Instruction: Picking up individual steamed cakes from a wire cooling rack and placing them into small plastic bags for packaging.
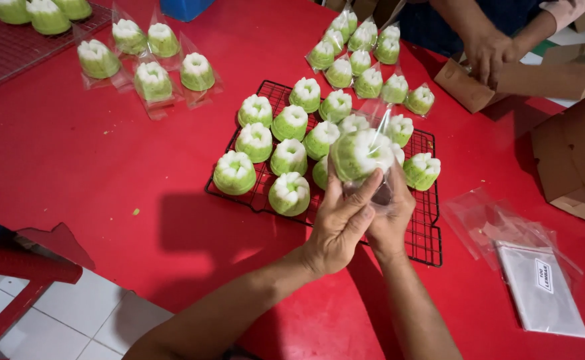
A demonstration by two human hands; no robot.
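The left hand (338,227) and the right hand (389,217) are raised together above the near edge of the black wire cooling rack (426,247), both closed on one clear plastic bag (371,143) with a green-and-white steamed cake (360,153) inside it. The left fingers are laid flat along the bag's lower left side, the thumb pressed up against it; the right hand is cupped beneath and behind, its fingertips hidden by the film. The red table (72,153) stretches out to all sides of the hands. Just beyond and to the left of them, unwrapped cakes (266,150) stand in rows on the rack; farther away, bagged cakes (362,57) lie in a cluster. To the right, a pack of flat bags (539,290) rests on the table. For the step in hand, the film would best be pinched, not the soft cake, and kept taut. The cake's white fluted top appears turned up and slightly away; its short axis stands nearly upright, while the bag's long axis runs from the hands upward.
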